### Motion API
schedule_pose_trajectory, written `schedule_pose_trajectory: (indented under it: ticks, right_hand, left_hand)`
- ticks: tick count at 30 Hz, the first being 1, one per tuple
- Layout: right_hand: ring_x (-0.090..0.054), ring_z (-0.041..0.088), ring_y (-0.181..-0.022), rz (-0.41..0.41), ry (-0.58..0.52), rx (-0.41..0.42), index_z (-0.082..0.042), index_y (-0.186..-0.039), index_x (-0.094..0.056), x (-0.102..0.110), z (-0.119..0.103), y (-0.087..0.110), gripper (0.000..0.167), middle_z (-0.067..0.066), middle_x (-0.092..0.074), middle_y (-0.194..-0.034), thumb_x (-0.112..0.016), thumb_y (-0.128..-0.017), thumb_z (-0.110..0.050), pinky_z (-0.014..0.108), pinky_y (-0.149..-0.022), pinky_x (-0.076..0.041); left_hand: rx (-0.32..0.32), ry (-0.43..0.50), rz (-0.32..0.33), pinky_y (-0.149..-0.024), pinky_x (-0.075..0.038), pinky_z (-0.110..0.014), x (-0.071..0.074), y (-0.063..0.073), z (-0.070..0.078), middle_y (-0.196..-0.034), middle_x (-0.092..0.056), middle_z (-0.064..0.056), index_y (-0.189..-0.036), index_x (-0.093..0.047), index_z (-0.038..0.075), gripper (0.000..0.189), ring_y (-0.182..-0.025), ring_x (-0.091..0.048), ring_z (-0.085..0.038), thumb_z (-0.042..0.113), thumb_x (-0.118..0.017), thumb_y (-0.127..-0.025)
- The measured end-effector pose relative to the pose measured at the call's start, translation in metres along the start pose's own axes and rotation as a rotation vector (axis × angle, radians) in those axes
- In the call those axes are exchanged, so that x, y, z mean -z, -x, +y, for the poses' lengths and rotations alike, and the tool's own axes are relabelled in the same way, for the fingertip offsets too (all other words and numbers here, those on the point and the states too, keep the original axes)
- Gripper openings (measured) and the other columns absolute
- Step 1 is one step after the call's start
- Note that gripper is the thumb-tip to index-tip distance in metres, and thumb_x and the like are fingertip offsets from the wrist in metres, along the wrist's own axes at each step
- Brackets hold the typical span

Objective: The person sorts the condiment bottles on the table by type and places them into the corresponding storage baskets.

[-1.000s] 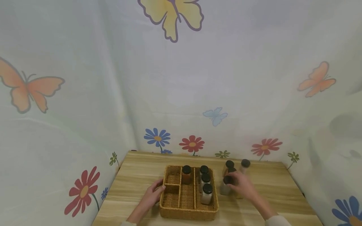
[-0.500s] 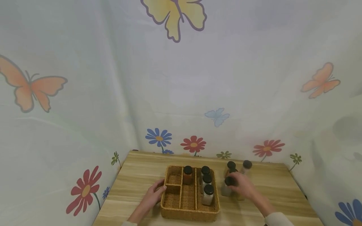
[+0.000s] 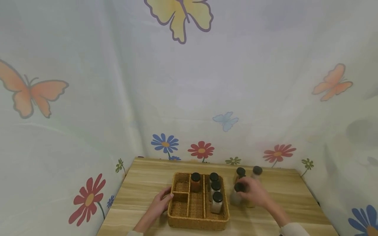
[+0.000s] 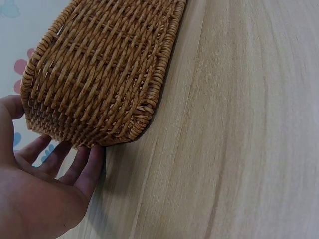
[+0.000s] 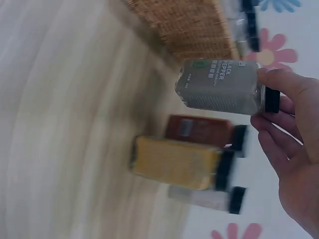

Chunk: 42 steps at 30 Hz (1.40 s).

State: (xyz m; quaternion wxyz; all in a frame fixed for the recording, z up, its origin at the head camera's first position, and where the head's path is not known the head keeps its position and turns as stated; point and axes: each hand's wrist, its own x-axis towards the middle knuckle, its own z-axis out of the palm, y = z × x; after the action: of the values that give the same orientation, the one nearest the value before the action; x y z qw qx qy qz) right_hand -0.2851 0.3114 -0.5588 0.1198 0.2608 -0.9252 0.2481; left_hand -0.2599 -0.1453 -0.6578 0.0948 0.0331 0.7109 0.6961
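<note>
My right hand (image 3: pixel 256 194) grips a black pepper jar (image 5: pixel 219 85) near its dark cap. In the right wrist view the jar's base hangs a little above the table. My left hand (image 3: pixel 159 205) holds the left side of a woven basket (image 3: pixel 198 223), thumb at the rim and fingertips against the outer wall. Inside the basket, a reddish-brown spice jar (image 3: pixel 195 184) stands in the back of the middle section. Three black-capped jars line the right section; the front one (image 3: pixel 217 205) is pale.
Beyond the held jar stand a yellow jar (image 5: pixel 174 162), a reddish-brown jar (image 5: pixel 199 132) and a pale jar (image 5: pixel 202 197), all black-capped. The wooden table (image 3: pixel 141 177) ends at a printed cloth wall (image 3: pixel 183 98) behind and at the sides.
My right hand has lifted the black pepper jar slightly and shifted a little. The left hand and the basket stay in place.
</note>
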Motion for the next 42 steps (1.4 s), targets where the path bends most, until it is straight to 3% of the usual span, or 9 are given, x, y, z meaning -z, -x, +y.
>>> schedule_pose_trajectory:
  ticks: [4,10,13,16,19,22,32,42]
  right_hand:
    - [-0.067,0.014,-0.092,-0.006,-0.046,0.020,-0.008,-0.115,-0.074,0.019,-0.016,-0.005,0.042,0.000,-0.073,-0.107,-0.094,-0.079,-0.017,0.033,-0.077,-0.062]
    - [-0.067,0.010,-0.089,-0.022,-0.114,0.055,-0.013,-0.118,-0.074,0.045,-0.051,-0.009,0.043,-0.005,-0.073,-0.108,-0.094,-0.080,-0.018,0.035,-0.075,-0.064]
    - [-0.066,0.009,-0.085,-0.067,-0.140,0.078,-0.017,-0.117,-0.074,0.052,-0.069,-0.009,0.041,-0.010,-0.071,-0.104,-0.094,-0.082,-0.023,0.028,-0.071,-0.061]
    - [-0.070,0.010,-0.090,-0.136,-0.212,0.110,-0.018,-0.118,-0.073,0.052,-0.086,-0.008,0.040,-0.011,-0.071,-0.104,-0.092,-0.085,-0.024,0.024,-0.076,-0.063]
    - [-0.071,0.009,-0.099,-0.186,-0.264,0.116,-0.020,-0.121,-0.072,0.046,-0.097,-0.005,0.037,-0.013,-0.070,-0.108,-0.090,-0.089,-0.026,0.028,-0.085,-0.065]
    - [-0.069,0.008,-0.104,-0.190,-0.237,0.117,-0.021,-0.121,-0.072,0.036,-0.103,-0.001,0.036,-0.016,-0.069,-0.110,-0.088,-0.090,-0.029,0.032,-0.088,-0.065]
    - [-0.068,0.013,-0.108,-0.205,-0.168,0.139,-0.011,-0.126,-0.071,-0.005,-0.098,0.013,0.040,-0.008,-0.070,-0.119,-0.086,-0.093,-0.028,0.036,-0.088,-0.063]
    - [-0.068,0.015,-0.103,-0.174,-0.143,0.130,-0.010,-0.124,-0.072,-0.043,-0.083,0.027,0.041,-0.006,-0.070,-0.114,-0.086,-0.092,-0.031,0.033,-0.082,-0.063]
  left_hand:
    - [0.000,-0.001,0.010,-0.105,-0.057,-0.053,0.001,-0.001,-0.002,-0.163,-0.036,-0.032,-0.161,-0.038,-0.001,0.061,-0.145,-0.044,-0.050,0.028,-0.057,-0.111]
    - [0.009,-0.006,0.017,-0.104,-0.058,-0.051,0.002,-0.002,-0.005,-0.163,-0.037,-0.030,-0.161,-0.040,0.001,0.061,-0.145,-0.044,-0.050,0.030,-0.059,-0.111]
    - [0.014,-0.015,0.022,-0.104,-0.058,-0.053,0.002,-0.001,-0.004,-0.163,-0.037,-0.030,-0.161,-0.040,0.001,0.062,-0.145,-0.043,-0.051,0.032,-0.059,-0.110]
    - [0.017,-0.013,0.025,-0.105,-0.057,-0.055,0.002,-0.001,-0.003,-0.163,-0.037,-0.030,-0.161,-0.039,0.002,0.063,-0.146,-0.042,-0.052,0.032,-0.060,-0.110]
    - [0.016,-0.008,0.025,-0.106,-0.056,-0.055,0.003,-0.001,-0.003,-0.164,-0.036,-0.030,-0.161,-0.039,0.002,0.063,-0.146,-0.041,-0.052,0.032,-0.060,-0.110]
    - [0.013,-0.009,0.020,-0.105,-0.056,-0.056,0.003,-0.003,-0.004,-0.164,-0.036,-0.030,-0.162,-0.038,0.002,0.064,-0.146,-0.042,-0.052,0.034,-0.060,-0.110]
    - [0.020,-0.040,0.025,-0.106,-0.056,-0.054,0.004,-0.006,-0.007,-0.165,-0.035,-0.029,-0.162,-0.039,0.003,0.066,-0.146,-0.042,-0.050,0.038,-0.060,-0.109]
    - [0.015,-0.030,0.030,-0.106,-0.056,-0.057,0.000,-0.002,-0.006,-0.164,-0.034,-0.032,-0.161,-0.038,0.000,0.069,-0.144,-0.044,-0.052,0.038,-0.061,-0.109]
